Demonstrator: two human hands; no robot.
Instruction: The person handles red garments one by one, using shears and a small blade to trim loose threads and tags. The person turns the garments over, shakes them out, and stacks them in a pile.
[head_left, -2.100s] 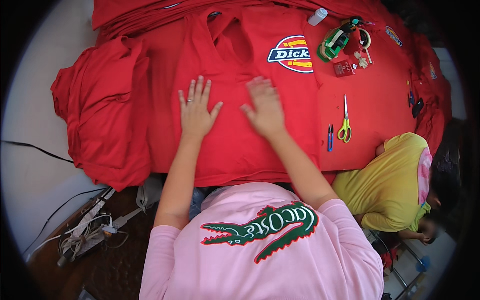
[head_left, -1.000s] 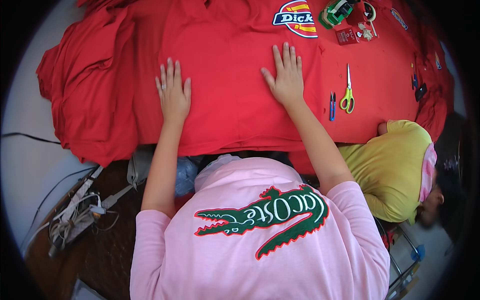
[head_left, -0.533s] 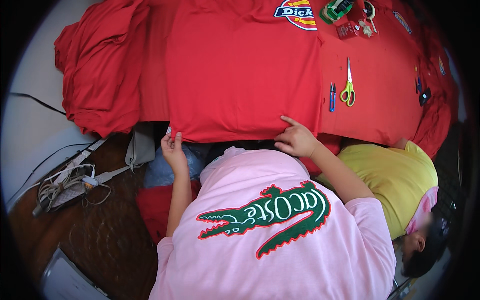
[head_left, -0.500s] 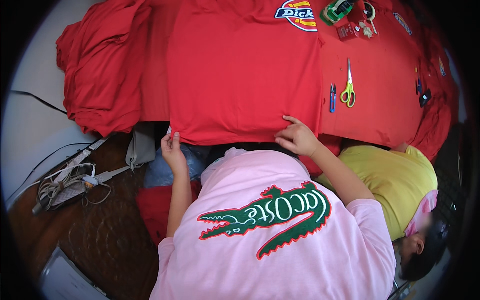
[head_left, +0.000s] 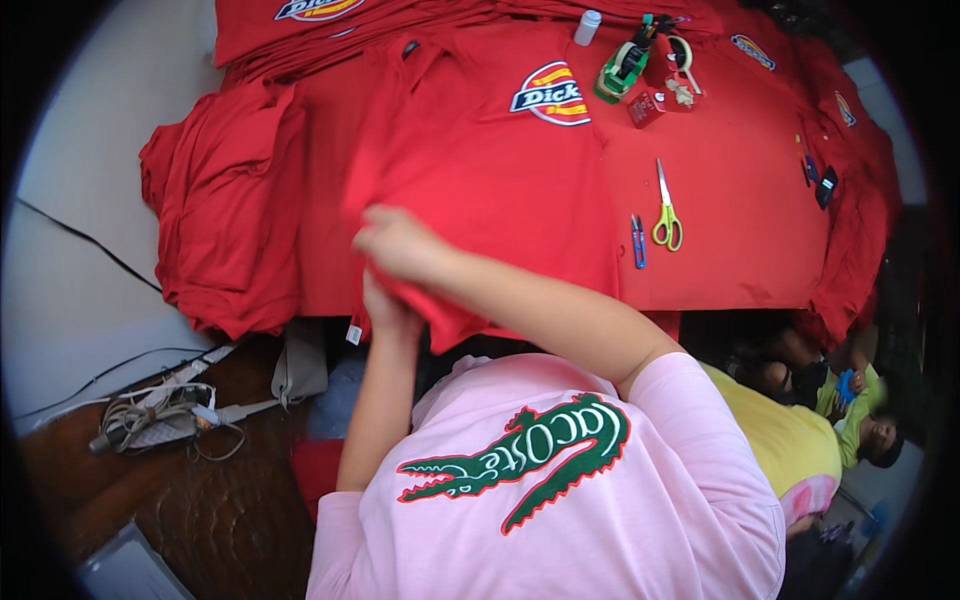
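Note:
A red T-shirt (head_left: 480,190) with a round printed badge on its chest lies on the red-covered table. Its lower left part is lifted and bunched. My right hand (head_left: 400,243), somewhat blurred, reaches across to the left, its fingers closed on the bunched cloth. Just below it, my left hand (head_left: 388,303) is at the lifted cloth, with its fingers hidden by the fabric and my right hand. A small white label (head_left: 354,333) hangs at the shirt's lower left edge.
Yellow-handled scissors (head_left: 667,215) and blue thread snips (head_left: 638,242) lie right of the shirt. Behind them stand a green tape dispenser (head_left: 622,70) and white bottle (head_left: 588,28). A red garment pile (head_left: 225,210) is left; tangled cables (head_left: 170,410) lie lower left. Other people sit at right.
My right hand has moved left from the hem's right side to beside my left hand. The shirt's lower left part is now lifted and bunched. The view has shifted, showing more of the table's far side.

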